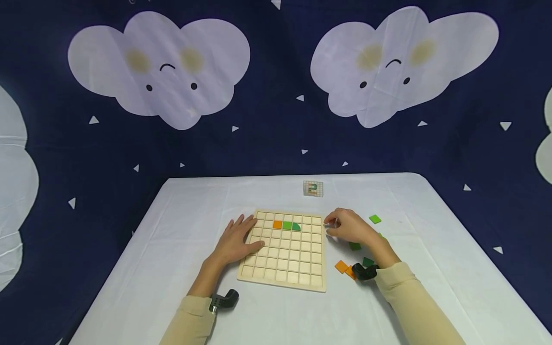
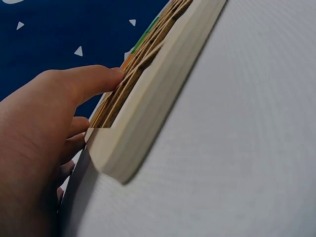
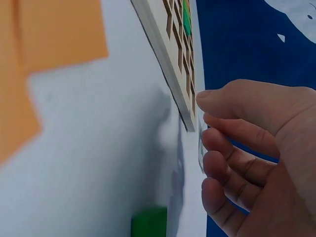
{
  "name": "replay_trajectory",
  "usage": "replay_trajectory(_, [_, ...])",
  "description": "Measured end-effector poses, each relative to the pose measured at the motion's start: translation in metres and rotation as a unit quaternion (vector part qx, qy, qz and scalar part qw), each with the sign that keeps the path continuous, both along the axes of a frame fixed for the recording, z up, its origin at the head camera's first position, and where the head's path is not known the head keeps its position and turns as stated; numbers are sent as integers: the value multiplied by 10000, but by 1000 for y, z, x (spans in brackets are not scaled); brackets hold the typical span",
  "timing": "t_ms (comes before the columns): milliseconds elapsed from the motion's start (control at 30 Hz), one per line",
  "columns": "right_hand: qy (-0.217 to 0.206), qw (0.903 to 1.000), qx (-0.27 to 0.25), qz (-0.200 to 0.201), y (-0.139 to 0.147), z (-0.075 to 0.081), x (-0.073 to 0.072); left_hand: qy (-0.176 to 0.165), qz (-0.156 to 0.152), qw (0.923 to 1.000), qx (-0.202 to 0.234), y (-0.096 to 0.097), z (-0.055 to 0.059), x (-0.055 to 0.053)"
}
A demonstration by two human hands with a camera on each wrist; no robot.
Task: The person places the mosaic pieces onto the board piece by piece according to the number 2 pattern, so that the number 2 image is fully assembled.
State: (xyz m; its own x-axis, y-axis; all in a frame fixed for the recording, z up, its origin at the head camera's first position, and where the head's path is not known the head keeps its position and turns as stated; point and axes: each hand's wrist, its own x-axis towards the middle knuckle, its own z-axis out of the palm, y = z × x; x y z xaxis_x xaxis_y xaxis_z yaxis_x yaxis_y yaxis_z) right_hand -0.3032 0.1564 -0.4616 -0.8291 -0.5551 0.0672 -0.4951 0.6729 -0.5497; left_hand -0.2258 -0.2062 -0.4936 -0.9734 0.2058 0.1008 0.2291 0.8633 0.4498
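A pale wooden grid board (image 1: pixel 286 254) lies on the white table. In one of its upper rows sit an orange square tile (image 1: pixel 277 224), a bright green square tile (image 1: pixel 287 225) and a darker green tile with a rounded corner (image 1: pixel 296 226), side by side. My left hand (image 1: pixel 235 242) rests on the board's left edge, its thumb (image 2: pixel 98 81) on top and the fingers spread along the side. Just off the upper right edge hovers my right hand (image 1: pixel 351 226), its fingers loosely bent. A gap shows between thumb and forefinger, and no tile is visible there.
Right of the board lie loose tiles: a bright green one (image 1: pixel 375 219), dark green ones (image 1: pixel 355 246) and orange ones (image 1: pixel 341 267), partly under the right forearm. Behind the board stands a small clear object with a grid pattern (image 1: pixel 313 189). A dark cloud-print cloth (image 1: pixel 276 143) hangs behind.
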Motion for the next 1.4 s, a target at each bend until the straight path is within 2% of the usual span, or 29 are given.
replay_trajectory(400, [-62, 9997, 155, -190, 32, -1, 16, -74, -13, 9999, -72, 2, -2, -1])
replay_trajectory(567, [-49, 9998, 94, -148, 45, -1, 19, -51, 22, 10000, -77, 2, -1, -1])
replay_trajectory(1000, [-470, 9989, -85, 41, 76, -5, 32, 52, 31, 10000, -79, 2, 2, 1])
replay_trajectory(1200, [-380, 9991, -58, 204, 81, -9, 35, -101, 24, 9998, -140, 1, 0, 1])
replay_trajectory(1400, [-328, 9993, 2, 183, 79, -12, 34, -20, 39, 10000, -74, 1, 1, 1])
